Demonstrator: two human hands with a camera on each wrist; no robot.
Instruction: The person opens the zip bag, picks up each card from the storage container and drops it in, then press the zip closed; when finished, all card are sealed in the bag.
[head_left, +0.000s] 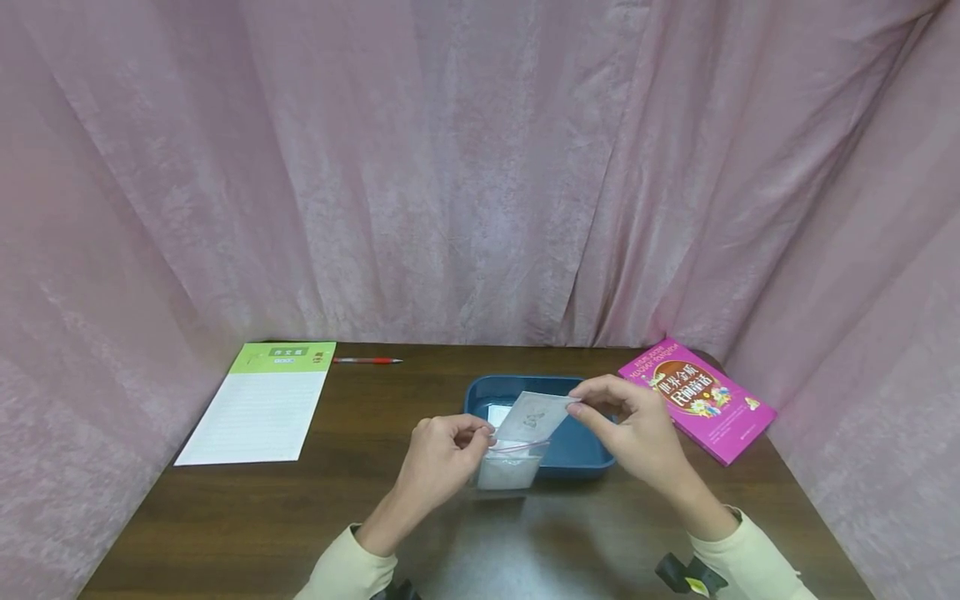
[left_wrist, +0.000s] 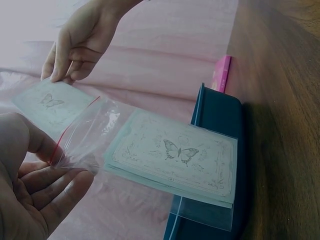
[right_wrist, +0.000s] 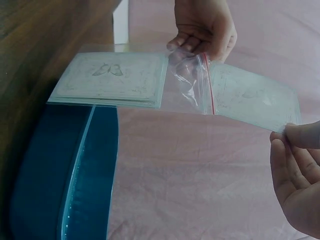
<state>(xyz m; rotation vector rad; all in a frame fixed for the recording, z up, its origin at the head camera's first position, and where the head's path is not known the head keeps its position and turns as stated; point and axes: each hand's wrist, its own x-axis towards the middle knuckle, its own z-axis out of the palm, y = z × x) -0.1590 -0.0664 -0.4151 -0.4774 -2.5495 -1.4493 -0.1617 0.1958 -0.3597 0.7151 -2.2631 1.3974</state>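
My left hand (head_left: 441, 457) pinches the mouth edge of a clear zip bag (left_wrist: 102, 122) with a red seal line. Inside the bag lies a stack of pale cards (left_wrist: 172, 152) printed with a butterfly and a decorative border. Between thumb and fingers, my right hand (head_left: 637, 425) holds one corner of a single pale card (head_left: 534, 417) at the bag's mouth. In the right wrist view this card (right_wrist: 252, 95) extends outward from the red seal line, its inner edge at the opening. Bag and cards are held above the near side of a blue tray (head_left: 577, 472).
A white item (head_left: 497, 414) shows in the tray behind the card. At the left lies a lined writing pad (head_left: 251, 417) with a green header, beside a red pen (head_left: 367, 361). On the right is a pink book (head_left: 708, 400). Pink curtains (head_left: 450, 183) enclose the wooden table (head_left: 360, 425).
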